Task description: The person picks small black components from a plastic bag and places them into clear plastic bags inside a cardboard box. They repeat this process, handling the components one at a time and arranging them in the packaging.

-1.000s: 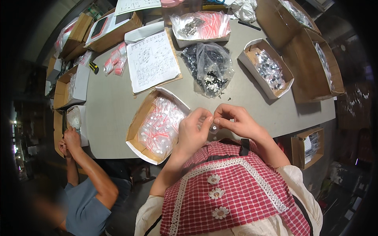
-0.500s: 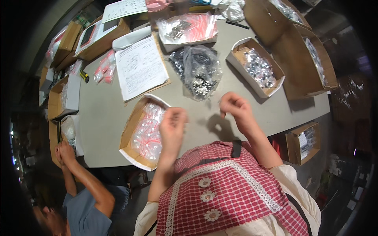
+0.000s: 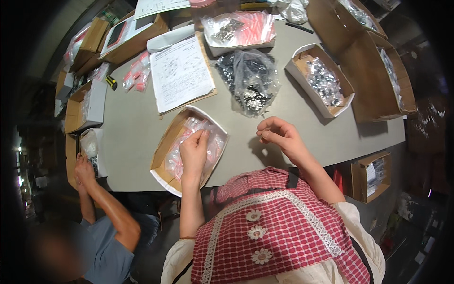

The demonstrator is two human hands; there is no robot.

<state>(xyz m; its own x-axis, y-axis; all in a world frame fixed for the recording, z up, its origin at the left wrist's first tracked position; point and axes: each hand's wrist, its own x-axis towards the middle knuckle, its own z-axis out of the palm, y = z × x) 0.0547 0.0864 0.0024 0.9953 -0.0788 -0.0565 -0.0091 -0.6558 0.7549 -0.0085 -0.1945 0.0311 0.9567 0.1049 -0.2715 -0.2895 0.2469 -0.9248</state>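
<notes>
Left hand [image 3: 193,150] shifted leftward since the earlier frame, now above cardboard tray [image 3: 166,138]

Tray: one, at the near edge of the table [image 3: 125,146], long axis slanting from far right to near left. It lies beneath the left hand; the right hand [image 3: 281,135] is well apart, to its right. Clear bags [image 3: 215,142] with red strips inside: many, overlapping, uncountable. Left thumb and fingertips: drawn together, contents undetermined. Right fingers: curled toward thumb, grip undetermined. Plastic bag of black parts [image 3: 257,73]: one, beyond the right hand.
</notes>
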